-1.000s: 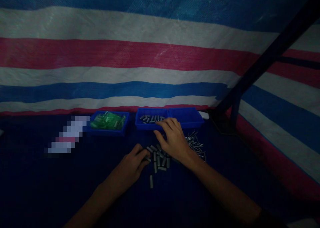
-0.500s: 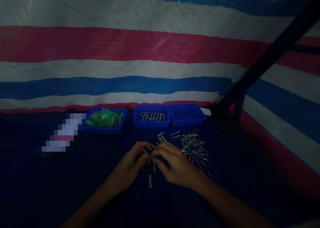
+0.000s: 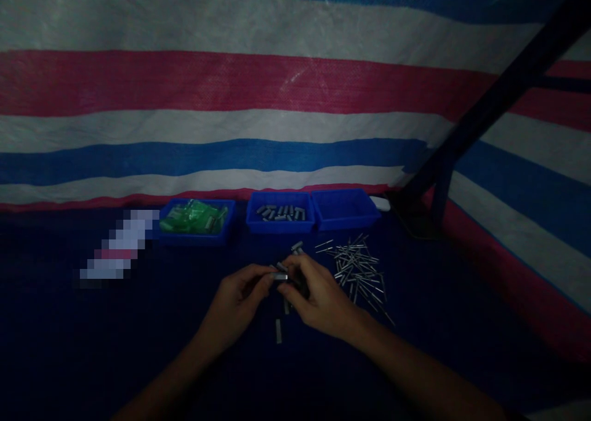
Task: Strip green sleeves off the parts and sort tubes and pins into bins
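The left hand [image 3: 235, 301] has its thumb and fingers closed together on one small metal piece [image 3: 279, 277], which lies almost level in front of the person. The right hand [image 3: 316, 295] is just beside it, at three o'clock, with thumb and finger a little apart near its end; I cannot tell whether they touch it. Counting from this held piece, a loose piece [image 3: 278, 332] lies at six o'clock on the dark table [image 3: 106, 341]. The pile of thin metal pins [image 3: 360, 267] lies at three o'clock, beyond the right hand. At twelve o'clock stands the middle blue tray [image 3: 281, 227], containing similar pieces [image 3: 284, 212]; the right blue tray [image 3: 348, 224] stands between one and two o'clock. The left blue tray [image 3: 194, 239], with green plastic [image 3: 196, 216] inside, is at ten o'clock.
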The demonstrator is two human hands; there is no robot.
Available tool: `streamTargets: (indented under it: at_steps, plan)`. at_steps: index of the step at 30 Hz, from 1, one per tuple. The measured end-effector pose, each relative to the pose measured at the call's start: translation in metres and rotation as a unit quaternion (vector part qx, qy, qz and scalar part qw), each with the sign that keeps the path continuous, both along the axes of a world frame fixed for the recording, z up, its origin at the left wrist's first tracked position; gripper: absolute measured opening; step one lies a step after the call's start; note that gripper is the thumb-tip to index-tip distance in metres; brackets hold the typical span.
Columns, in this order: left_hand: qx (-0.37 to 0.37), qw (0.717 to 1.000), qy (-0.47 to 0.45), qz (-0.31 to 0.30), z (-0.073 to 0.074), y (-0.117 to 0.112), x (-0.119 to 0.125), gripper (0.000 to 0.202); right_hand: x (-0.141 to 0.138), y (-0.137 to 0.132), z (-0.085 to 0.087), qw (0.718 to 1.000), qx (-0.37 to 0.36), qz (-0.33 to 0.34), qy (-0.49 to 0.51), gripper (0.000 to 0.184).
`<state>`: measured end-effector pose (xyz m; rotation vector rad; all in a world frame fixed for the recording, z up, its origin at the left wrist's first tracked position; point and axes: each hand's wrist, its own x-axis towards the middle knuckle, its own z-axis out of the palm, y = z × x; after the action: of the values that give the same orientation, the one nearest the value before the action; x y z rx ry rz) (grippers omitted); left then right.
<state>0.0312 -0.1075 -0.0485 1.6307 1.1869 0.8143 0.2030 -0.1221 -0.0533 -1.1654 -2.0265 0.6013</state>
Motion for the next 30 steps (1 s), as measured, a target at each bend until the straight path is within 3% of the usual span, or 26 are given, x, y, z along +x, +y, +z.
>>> streamTargets:
  at_steps: [4,8,12,15,18,23,26,30]
  plan:
    - [0.017,0.998,0.055,-0.007,0.000,-0.001,0.000,0.030,-0.001,0.000,0.000,0.999,0.039,0.035,0.013,0.014]
    - [0.109,0.984,0.138,-0.034,-0.005,-0.001,-0.001,0.029,0.000,0.005,0.001,0.999,0.045,-0.016,-0.005,0.013]
    - [0.245,0.935,0.252,-0.036,-0.016,0.000,-0.006,0.024,0.000,0.007,0.001,0.995,0.029,-0.085,-0.043,0.014]
    - [0.291,0.899,0.326,-0.040,-0.021,0.000,-0.009,0.029,-0.005,0.015,0.007,0.994,0.043,-0.083,-0.049,0.011]
    - [0.299,0.882,0.363,-0.039,-0.019,-0.002,-0.009,0.028,-0.011,0.035,0.018,0.990,0.092,-0.095,-0.053,0.011]
    - [0.274,0.885,0.375,-0.033,-0.012,-0.002,-0.008,0.010,-0.009,0.051,0.023,0.965,0.150,-0.199,-0.078,0.037]
    - [0.258,0.890,0.375,-0.038,-0.011,0.000,-0.008,0.010,-0.003,0.032,0.009,0.971,0.129,-0.182,-0.088,0.025]
    - [0.259,0.890,0.373,-0.032,-0.013,0.000,-0.009,0.012,-0.005,0.010,-0.002,0.987,0.107,-0.101,-0.067,0.016]
